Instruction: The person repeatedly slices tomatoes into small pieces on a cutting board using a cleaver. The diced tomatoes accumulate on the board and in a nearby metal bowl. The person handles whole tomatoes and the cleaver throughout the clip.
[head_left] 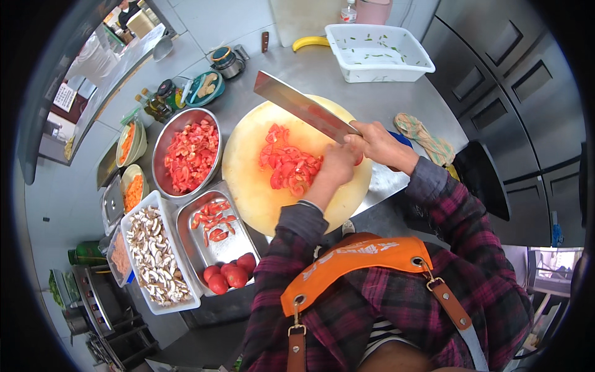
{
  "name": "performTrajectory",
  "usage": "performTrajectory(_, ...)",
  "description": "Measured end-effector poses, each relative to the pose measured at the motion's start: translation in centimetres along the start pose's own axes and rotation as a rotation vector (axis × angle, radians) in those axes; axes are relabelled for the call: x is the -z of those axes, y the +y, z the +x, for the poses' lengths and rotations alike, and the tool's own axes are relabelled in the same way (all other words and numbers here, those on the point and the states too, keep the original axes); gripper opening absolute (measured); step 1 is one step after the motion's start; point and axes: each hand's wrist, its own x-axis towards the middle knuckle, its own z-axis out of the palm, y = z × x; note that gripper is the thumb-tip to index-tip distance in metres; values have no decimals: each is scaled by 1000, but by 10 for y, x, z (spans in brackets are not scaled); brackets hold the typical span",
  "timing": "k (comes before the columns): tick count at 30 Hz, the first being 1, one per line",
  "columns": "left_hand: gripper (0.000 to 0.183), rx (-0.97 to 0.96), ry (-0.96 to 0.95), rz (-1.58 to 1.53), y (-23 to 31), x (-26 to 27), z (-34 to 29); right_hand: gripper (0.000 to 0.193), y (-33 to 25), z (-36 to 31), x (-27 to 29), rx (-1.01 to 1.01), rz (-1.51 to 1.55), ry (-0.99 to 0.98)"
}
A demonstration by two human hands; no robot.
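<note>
A round, thick cutting board (248, 198) lies on the steel counter with a heap of chopped tomato (288, 161) near its middle. My right hand (381, 146) is closed around the handle of a wide cleaver (304, 108), whose blade slants up to the left above the board. Close by the handle, my left hand (338, 164) has its fingers curled at the board's right side. A piece of tomato (358, 159) shows at those fingertips, mostly covered by the two hands.
Left of the board stand a steel bowl of diced tomato (189, 149), a steel tray (217, 248) with whole tomatoes and wedges, and a white tub of sliced mushrooms (158, 257). Behind are a banana (310, 42) and a white bin (378, 73). A cloth (424, 137) lies right.
</note>
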Motion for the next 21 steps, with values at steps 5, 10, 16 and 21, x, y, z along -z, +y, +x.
performTrajectory(5,39,35,169,-33,21,1,-28,24,8,3,-2,31,-90,14)
performTrajectory(10,55,274,684,-404,-1,0,-126,26,20,-1,-28,2,62,-156)
performTrajectory(16,58,655,940,-973,-6,-11,-218,38,35,-6,-76,-253,228,-775)
performTrajectory(21,56,495,835,-1101,-10,-42,-193,32,46,7,-82,-249,141,-790)
